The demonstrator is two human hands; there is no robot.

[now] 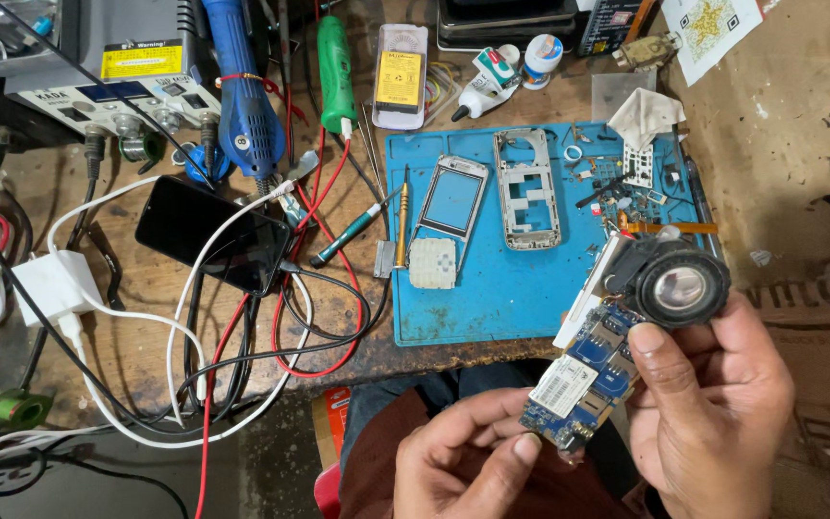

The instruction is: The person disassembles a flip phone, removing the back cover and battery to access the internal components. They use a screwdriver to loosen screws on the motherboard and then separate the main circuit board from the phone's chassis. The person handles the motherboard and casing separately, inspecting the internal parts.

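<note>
My right hand point(713, 413) grips a blue phone circuit board point(583, 380) by its upper part, thumb on the board, just under a round black speaker point(676, 284) fixed at the board's top. My left hand point(468, 461) pinches the board's lower end between thumb and fingers. The board is held tilted above my lap, in front of the bench edge. On the blue work mat point(501, 298) lie a phone front frame point(451, 200), a grey middle frame point(527, 187) and a white keypad point(432, 262).
A black smartphone point(211, 234) lies among red, black and white cables. Further back are a blue hot-air handle point(247, 106), a green tool point(336, 72), a power supply point(98, 67), glue tubes point(487, 82), a screwdriver point(353, 234), and a white charger point(55, 286).
</note>
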